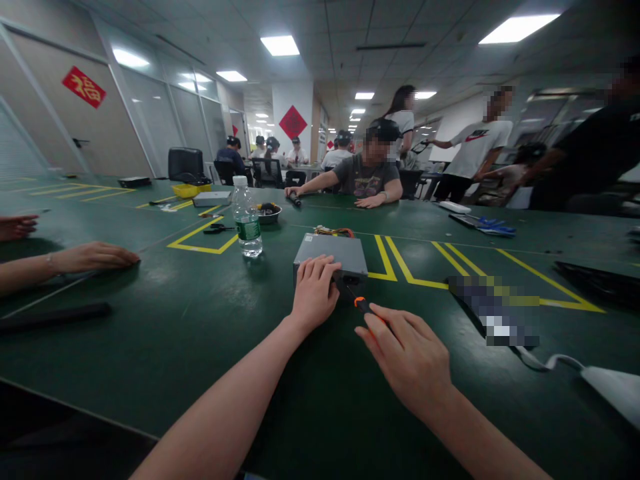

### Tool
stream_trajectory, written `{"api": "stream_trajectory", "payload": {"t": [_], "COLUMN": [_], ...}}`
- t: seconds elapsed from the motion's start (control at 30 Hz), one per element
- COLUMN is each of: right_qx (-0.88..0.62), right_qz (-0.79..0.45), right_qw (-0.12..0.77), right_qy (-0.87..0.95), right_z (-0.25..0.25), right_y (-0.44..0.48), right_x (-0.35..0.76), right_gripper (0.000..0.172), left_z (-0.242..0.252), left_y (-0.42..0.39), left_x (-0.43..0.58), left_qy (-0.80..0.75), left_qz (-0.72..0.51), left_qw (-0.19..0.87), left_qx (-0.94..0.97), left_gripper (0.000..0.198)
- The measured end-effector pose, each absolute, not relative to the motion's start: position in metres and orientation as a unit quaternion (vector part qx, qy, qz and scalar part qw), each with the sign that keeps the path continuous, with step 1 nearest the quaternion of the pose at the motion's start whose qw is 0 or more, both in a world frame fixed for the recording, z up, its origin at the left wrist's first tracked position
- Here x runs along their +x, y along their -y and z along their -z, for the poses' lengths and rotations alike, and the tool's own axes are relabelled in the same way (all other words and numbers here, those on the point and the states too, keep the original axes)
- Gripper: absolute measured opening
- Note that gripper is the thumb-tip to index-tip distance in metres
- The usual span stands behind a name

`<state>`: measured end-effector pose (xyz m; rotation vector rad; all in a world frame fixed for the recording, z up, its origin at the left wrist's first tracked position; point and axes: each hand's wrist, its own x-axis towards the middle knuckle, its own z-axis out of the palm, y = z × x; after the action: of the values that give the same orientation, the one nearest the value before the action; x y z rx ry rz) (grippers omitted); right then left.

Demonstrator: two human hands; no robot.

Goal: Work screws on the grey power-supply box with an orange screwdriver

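A grey metal computer power supply unit (345,250) lies on the green table, with coloured cables bunched behind it. My left hand (316,293) grips its near left part, fingers over the top and palm against the front. Between the thumb and fingers of my right hand (413,353) is a screwdriver (363,305) with a black and orange handle. Its thin shaft points at the front face of the unit, near the dark socket. Whether the tip touches there I cannot tell. A clear water bottle (247,223) stands upright to the left of the unit.
Behind the bottle sits a metal bowl (270,213) with small items. A blurred-out device (493,310) with a white cable lies at right. Another person's hand (97,257) rests at left near a black bar (55,319). Across the table, a person (367,177) leans on it.
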<state>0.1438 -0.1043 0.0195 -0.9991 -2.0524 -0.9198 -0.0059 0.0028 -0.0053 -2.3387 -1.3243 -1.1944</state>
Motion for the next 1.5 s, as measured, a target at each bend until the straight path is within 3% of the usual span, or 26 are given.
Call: {"api": "stream_trajectory", "payload": {"t": [0.33,0.57,0.77,1.0,1.23,1.37,1.5], "right_qx": [-0.286,-0.36,-0.327,-0.358,-0.314,-0.318,-0.34], "right_qz": [0.335,0.34,0.341,0.357,0.339,0.362,0.305], "right_qw": [0.288,0.32,0.287,0.334,0.293,0.312,0.331], "right_qy": [0.85,0.808,0.833,0.795,0.837,0.819,0.826], "right_z": [-0.012,-0.01,-0.009,-0.014,-0.009,-0.012,-0.01], "right_y": [0.101,0.1,0.104,0.096,0.104,0.101,0.1], "right_x": [0.138,0.145,0.141,0.143,0.133,0.132,0.135], "right_gripper": [0.023,0.023,0.032,0.016,0.022,0.018,0.016], "left_z": [0.006,0.004,0.005,0.004,0.005,0.005,0.004], "left_y": [-0.002,-0.001,-0.001,-0.001,-0.003,-0.003,-0.003], "left_x": [-0.006,-0.006,-0.006,-0.005,-0.004,-0.004,-0.004], "left_qy": [0.448,0.447,0.452,0.462,0.458,0.454,0.452], "left_qz": [0.407,0.406,0.403,0.404,0.412,0.416,0.417], "left_qw": [0.104,0.101,0.101,0.107,0.109,0.105,0.103], "left_qx": [-0.789,-0.79,-0.789,-0.782,-0.78,-0.781,-0.781], "left_gripper": [0.035,0.036,0.033,0.028,0.026,0.026,0.027]}}
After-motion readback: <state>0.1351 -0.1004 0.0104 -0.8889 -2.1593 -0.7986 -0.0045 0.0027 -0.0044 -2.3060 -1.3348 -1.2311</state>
